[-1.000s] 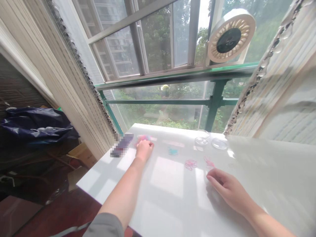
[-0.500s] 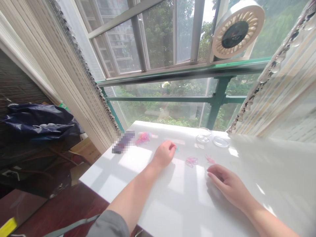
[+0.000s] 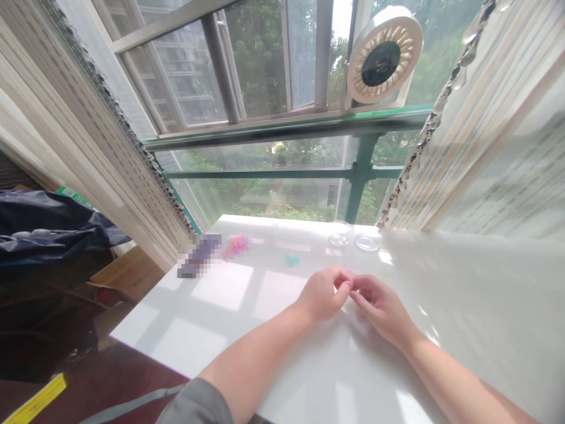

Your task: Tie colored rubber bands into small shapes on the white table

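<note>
My camera shows the left hand (image 3: 324, 293) and right hand (image 3: 382, 306) meeting at the fingertips, right of the frame's centre, above the white table (image 3: 176, 330). I cannot tell whether the fingers of either hand are clamped on anything; the contact point is too small to read. Pink strands (image 3: 348, 271) lie just beyond the fingers, partly hidden. I record a turquoise bunch (image 3: 292, 259) near the middle of the frame, a multicoloured pile (image 3: 237, 246) left of it, and a clear ring (image 3: 366, 242) beyond the right hand. Markings: those on the dark hub of the fan (image 3: 382, 62), upper right, and on the green label (image 3: 73, 194), left edge, are illegible to me. The yellow strip (image 3: 37, 406), lower left, carries faint, unreadable marks.
</note>
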`<act>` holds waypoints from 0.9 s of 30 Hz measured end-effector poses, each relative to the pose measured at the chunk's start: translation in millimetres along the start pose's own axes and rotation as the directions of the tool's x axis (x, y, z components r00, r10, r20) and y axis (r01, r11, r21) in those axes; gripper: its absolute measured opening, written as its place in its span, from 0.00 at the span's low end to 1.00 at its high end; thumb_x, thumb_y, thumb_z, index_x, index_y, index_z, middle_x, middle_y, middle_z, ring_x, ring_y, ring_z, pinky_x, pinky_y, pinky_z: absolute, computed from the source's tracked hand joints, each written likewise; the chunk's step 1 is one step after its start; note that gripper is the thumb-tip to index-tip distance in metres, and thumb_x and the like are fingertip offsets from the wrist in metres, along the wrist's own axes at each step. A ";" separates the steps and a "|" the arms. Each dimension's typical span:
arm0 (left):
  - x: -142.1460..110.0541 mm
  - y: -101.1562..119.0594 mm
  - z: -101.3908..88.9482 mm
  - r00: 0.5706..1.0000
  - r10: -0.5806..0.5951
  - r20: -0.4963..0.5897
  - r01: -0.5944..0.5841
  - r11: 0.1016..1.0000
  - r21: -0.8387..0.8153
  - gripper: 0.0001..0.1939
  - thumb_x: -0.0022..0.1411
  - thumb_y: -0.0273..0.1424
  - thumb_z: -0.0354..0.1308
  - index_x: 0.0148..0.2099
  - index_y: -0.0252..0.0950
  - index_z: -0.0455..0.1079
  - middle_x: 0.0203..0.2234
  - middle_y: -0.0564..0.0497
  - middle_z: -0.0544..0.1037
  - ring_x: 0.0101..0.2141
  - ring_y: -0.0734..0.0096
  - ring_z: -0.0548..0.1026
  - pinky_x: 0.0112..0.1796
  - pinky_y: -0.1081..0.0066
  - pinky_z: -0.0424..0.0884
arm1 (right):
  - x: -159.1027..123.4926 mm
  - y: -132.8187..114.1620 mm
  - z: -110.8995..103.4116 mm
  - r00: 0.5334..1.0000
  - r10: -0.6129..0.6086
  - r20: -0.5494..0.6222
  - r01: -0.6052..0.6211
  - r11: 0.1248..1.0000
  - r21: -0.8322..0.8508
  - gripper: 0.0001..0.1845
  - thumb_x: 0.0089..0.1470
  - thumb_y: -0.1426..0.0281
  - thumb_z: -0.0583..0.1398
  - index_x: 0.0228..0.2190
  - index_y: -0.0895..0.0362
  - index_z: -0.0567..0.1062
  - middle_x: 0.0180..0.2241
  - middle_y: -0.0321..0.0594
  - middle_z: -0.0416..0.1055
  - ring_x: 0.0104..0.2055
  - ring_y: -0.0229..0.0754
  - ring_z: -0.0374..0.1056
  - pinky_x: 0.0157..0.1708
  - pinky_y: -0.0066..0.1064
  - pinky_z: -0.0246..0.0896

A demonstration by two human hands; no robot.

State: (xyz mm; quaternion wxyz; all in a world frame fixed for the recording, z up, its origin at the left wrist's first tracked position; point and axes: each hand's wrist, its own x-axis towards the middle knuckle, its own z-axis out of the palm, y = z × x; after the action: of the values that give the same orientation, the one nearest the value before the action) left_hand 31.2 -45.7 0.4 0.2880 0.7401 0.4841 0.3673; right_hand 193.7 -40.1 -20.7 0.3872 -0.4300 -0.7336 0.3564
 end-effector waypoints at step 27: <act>-6.7 -17.7 -8.6 0.994 0.088 0.063 -0.084 0.995 -0.055 0.09 0.59 0.31 0.53 0.41 0.37 0.70 0.31 0.51 0.77 0.32 0.72 0.72 0.34 0.72 0.64 | -0.6 2.6 4.0 0.995 0.067 0.076 -0.076 0.991 0.112 0.15 0.53 0.58 0.56 0.27 0.58 0.70 0.19 0.32 0.61 0.21 0.33 0.54 0.22 0.26 0.49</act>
State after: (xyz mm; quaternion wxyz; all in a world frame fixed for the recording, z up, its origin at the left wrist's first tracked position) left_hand 13.5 -44.8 -10.4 0.3071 0.7641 0.4322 0.3674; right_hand 191.3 -40.5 -24.9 0.3713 -0.4200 -0.7096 0.4268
